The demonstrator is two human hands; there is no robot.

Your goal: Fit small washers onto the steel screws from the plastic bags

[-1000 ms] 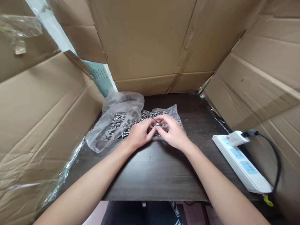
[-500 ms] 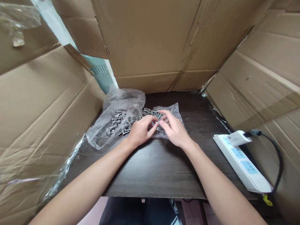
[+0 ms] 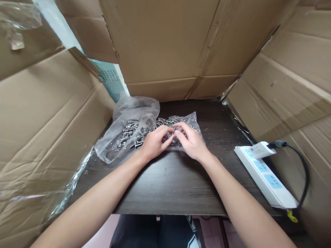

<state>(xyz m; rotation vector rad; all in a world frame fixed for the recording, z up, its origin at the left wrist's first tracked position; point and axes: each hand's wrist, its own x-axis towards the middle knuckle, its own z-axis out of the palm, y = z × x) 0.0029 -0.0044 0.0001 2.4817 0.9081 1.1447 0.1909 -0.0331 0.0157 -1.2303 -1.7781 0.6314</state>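
Note:
Both my hands meet over a heap of small metal screws (image 3: pixel 129 132) that lies on clear plastic bags (image 3: pixel 134 113) on a dark wooden table (image 3: pixel 168 182). My left hand (image 3: pixel 154 143) and my right hand (image 3: pixel 190 140) have their fingertips pinched together around one small screw at the middle of the heap. The screw itself is mostly hidden by my fingers. More screws spread to the left, inside the bigger bag.
Cardboard walls (image 3: pixel 168 44) close in the table at the left, back and right. A white power strip (image 3: pixel 266 175) with a black cable (image 3: pixel 305 172) lies at the table's right edge. Crumpled clear film (image 3: pixel 69 189) hangs along the left edge.
My fingers have shifted slightly on the small screw while both hands stay over the heap. The view has tilted a little; nothing else moved.

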